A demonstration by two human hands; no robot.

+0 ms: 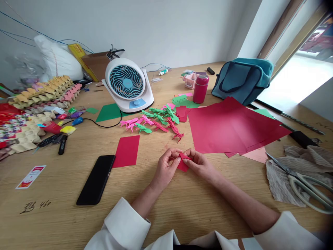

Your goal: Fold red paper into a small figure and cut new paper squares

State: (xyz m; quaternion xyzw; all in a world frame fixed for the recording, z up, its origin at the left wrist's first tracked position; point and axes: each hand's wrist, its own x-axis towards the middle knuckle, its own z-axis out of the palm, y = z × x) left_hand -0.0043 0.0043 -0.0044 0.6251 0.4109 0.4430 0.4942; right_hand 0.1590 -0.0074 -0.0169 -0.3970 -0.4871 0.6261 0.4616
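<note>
My left hand [166, 166] and my right hand [199, 164] meet over the wooden table [65, 215], both pinching a small folded piece of red paper [183, 162] held just above the tabletop. Fingers of both hands are curled on its edges. A cut red rectangle [127, 150] lies to the left of my hands, and a black phone [96, 178] rests beside it. Beyond my hands lies a pile of folded pink, green and red paper figures [153, 122]. Large red sheets [231, 126] spread to the right.
A white and blue desk fan [127, 85] stands at the back centre, a red flask [201, 89] and a teal bag [243, 80] to its right. Scissors [304, 182] lie on a cloth [279, 182] at right. Paper crafts [41, 95], markers and a card [30, 176] crowd the left.
</note>
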